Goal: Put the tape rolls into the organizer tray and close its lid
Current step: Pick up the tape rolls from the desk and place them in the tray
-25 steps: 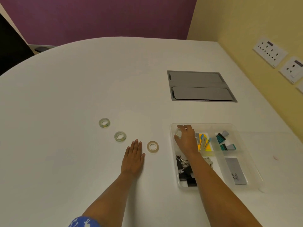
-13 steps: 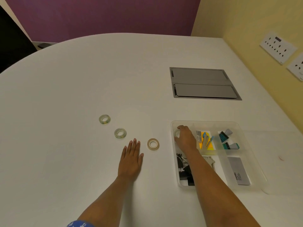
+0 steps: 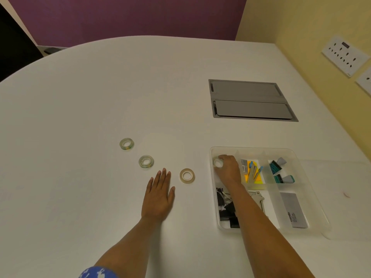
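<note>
inside clear plastic tray (image 3: 253, 151), right hand (image 3: 227, 169) gripping glossy tape ring (image 3: 217, 163)

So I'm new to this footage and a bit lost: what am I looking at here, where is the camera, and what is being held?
There is no machine: a person works with two bare hands, filmed by a wide-angle camera on their head that looks down at a white table. The right hand is inside a clear tray and has a tape roll in its grip at the far left compartment. The left hand lies flat and empty on the table. Three more rolls wait on the table. The tray also holds binder clips and other small stationery. Its clear lid lies open to the right.
</note>
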`<action>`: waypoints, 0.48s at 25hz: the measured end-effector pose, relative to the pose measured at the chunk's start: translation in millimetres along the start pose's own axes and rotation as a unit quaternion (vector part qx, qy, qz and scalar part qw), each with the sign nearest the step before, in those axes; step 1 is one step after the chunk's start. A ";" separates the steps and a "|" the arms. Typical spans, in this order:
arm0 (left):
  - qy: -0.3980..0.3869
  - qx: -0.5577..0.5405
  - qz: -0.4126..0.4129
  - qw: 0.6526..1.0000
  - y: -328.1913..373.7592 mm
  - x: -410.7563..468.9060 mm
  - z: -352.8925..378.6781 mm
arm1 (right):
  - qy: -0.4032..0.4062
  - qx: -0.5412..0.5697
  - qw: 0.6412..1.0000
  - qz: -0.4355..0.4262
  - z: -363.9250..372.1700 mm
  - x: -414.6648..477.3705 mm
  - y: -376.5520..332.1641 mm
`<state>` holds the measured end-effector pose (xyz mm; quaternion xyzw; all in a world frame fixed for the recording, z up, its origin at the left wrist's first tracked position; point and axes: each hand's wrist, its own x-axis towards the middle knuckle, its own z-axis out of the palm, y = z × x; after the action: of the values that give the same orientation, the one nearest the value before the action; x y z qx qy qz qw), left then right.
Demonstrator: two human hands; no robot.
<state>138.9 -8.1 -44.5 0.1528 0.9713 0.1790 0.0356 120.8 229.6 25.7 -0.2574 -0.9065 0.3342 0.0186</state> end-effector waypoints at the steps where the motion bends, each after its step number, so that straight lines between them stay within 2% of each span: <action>1: 0.000 0.000 0.000 1.000 0.1 0.1 0.1 | 0.022 0.012 1.000 0.007 -1.9 -2.3 -3.8; 4: 0.002 0.000 -0.002 1.000 0.4 1.1 0.9 | 0.126 0.055 0.990 -0.020 -2.5 -16.0 -26.6; 6: 0.002 0.004 -0.003 1.000 0.0 1.2 1.3 | 0.132 0.058 0.985 -0.093 6.3 -28.3 -46.4; 9: 0.003 0.003 -0.002 1.000 -0.4 2.1 1.2 | 0.033 -0.015 0.986 -0.163 30.3 -40.1 -67.1; 12: 0.004 0.006 -0.002 1.000 -1.0 1.8 1.7 | -0.090 -0.134 0.974 -0.157 53.2 -44.6 -64.6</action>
<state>137.1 -7.9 -46.5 0.1502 0.9728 0.1735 0.0310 119.1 134.9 30.4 -0.0812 -0.9700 0.2246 -0.0454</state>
